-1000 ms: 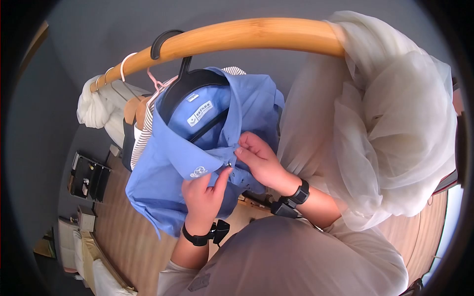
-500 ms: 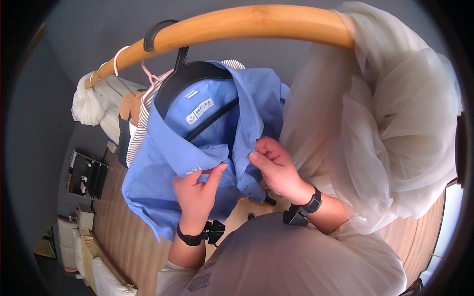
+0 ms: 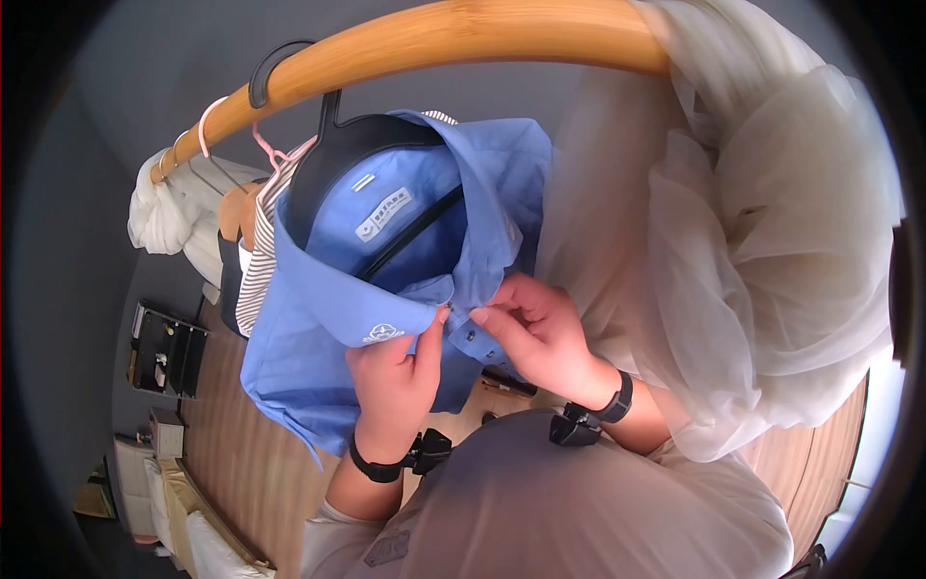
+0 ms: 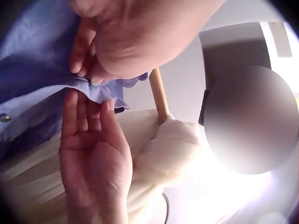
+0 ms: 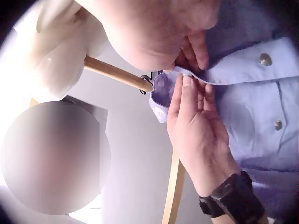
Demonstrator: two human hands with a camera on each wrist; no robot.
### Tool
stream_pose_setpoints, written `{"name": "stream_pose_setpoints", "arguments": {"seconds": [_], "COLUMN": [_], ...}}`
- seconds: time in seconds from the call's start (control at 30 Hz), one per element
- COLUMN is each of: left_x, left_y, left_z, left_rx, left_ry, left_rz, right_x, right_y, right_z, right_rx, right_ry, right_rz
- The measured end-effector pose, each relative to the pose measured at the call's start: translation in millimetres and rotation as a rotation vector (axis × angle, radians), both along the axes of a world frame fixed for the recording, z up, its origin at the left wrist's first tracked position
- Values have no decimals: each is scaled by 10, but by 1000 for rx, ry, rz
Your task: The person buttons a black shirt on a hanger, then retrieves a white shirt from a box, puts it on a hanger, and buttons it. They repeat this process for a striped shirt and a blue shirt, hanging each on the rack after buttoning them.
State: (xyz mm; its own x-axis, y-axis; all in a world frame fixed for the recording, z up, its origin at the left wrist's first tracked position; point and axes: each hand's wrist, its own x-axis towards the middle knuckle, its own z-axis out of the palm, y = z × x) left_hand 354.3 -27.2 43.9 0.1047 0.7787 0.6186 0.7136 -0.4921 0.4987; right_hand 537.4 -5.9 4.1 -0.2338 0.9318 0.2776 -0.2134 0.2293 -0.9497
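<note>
A blue collared shirt (image 3: 304, 352) hangs on a black hanger (image 3: 323, 169), its neck open towards me and a white emblem (image 3: 383, 333) on one collar tip. My left hand (image 3: 395, 381) pinches the front edge just below that collar tip between thumb and fingers. Opposite it, my right hand (image 3: 545, 338) grips the other front edge, thumb on top. The two edges lie close together between my fingertips. Metal snap buttons (image 5: 265, 59) run down the front in the right wrist view. Fingers hide the topmost fastening.
Overhead runs a thick wooden rail (image 3: 482, 34). Sheer white cloth (image 3: 762, 251) is bunched around its right end. Behind the shirt hang a striped garment (image 3: 258, 285) and a pink hanger (image 3: 268, 145). Lower left are a black shelf (image 3: 166, 352) and a bed (image 3: 207, 540).
The hands drew apart half a second ago, parting the shirt fronts; now they are close together again. The rail and shirt have shifted up and left in the head view.
</note>
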Motion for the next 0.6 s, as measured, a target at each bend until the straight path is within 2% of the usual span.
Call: {"name": "stream_pose_setpoints", "arguments": {"seconds": [0.03,0.13,0.23,0.33,0.53,0.6], "left_x": [10,14,32,45,133,135], "left_y": [5,-3,-46,47,59,82], "left_z": [-3,5,25,-100,-90,-149], "left_rx": [12,3,-30,53,-100,-97], "left_ry": [-8,-43,-84,-88,-276,-295], "left_rz": [12,16,-51,-90,7,29], "right_x": [16,43,81,10,-161,-180], "right_y": [-14,16,-25,56,248,254], "right_z": [32,78,108,79,-174,-168], "right_rx": [49,304,203,427,721,674], "right_ry": [-73,-65,-153,-340,-249,-238], "right_rz": [-29,-60,-133,-304,-364,-369]}}
